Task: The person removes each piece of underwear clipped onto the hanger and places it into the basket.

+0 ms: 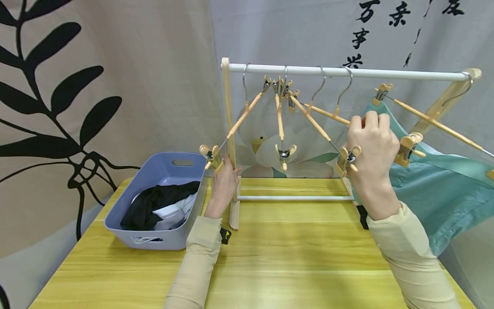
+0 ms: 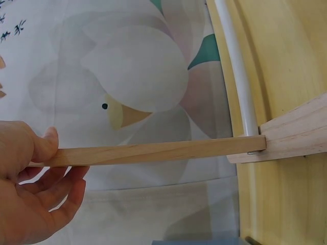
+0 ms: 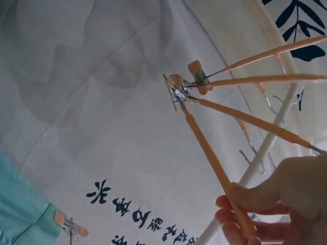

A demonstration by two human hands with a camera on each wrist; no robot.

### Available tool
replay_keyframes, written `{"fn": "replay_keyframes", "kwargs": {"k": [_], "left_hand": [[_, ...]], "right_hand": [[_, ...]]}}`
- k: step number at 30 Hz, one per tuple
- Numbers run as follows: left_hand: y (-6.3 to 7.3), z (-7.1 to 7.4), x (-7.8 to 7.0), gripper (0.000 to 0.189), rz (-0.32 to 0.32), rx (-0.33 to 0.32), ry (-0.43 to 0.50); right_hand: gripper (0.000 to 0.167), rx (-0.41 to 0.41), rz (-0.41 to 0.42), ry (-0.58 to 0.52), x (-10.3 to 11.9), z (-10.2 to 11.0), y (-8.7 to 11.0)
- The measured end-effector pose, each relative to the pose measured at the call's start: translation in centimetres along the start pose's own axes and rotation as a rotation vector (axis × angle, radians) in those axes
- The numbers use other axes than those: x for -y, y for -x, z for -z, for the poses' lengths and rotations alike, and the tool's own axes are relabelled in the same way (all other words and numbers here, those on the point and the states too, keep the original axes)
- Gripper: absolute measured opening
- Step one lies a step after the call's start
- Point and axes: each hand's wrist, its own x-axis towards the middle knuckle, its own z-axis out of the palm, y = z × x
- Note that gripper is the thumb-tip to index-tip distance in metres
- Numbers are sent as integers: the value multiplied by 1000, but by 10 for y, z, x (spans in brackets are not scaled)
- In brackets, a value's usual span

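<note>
My left hand (image 1: 224, 186) holds the left wooden post (image 2: 153, 153) of a small clothes rack, thumb on one side and fingers on the other in the left wrist view. With my right hand (image 1: 372, 148) I grip the wooden bar of a clip hanger (image 3: 209, 150), near the right part of the rack's white rail (image 1: 293, 70). That hanger's hook is on the rail. Several other clip hangers (image 1: 279, 116) hang left of it, their back clips bunched together. To the right, a teal garment (image 1: 428, 189) hangs from clip hangers, beside my right hand.
A blue basket (image 1: 117, 214) with black and white clothes (image 1: 162, 204) stands on the wooden table (image 1: 289, 257), left of the rack. A lower white bar (image 1: 295, 198) joins the rack's posts. Behind hangs a printed curtain (image 1: 166, 64).
</note>
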Motion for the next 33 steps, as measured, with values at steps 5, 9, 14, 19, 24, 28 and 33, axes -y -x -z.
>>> {"fn": "replay_keyframes", "kwargs": {"k": [5,9,14,19,24,28,33], "left_hand": [[1,-1,1,44,-16,-24,-7],[2,-1,1,41,-35,-41,-25],[0,-2,1,45,-11,-24,-19],[-2,-2,0,49,12,-5,4],[-1,-1,-1,48,6,1,-1],[0,0,-1,44,6,5,0],[-1,-1,0,47,1,-20,8]], "right_hand": [[26,-16,39,15,6,-2,1],[30,-56,93,22,9,-3,2],[32,-55,151,11,11,-2,6],[33,-58,196,26,11,-2,8],[26,-111,275,-35,11,-4,13],[23,-112,341,-96,11,-7,20],[18,-58,385,-143,11,-14,31]]}}
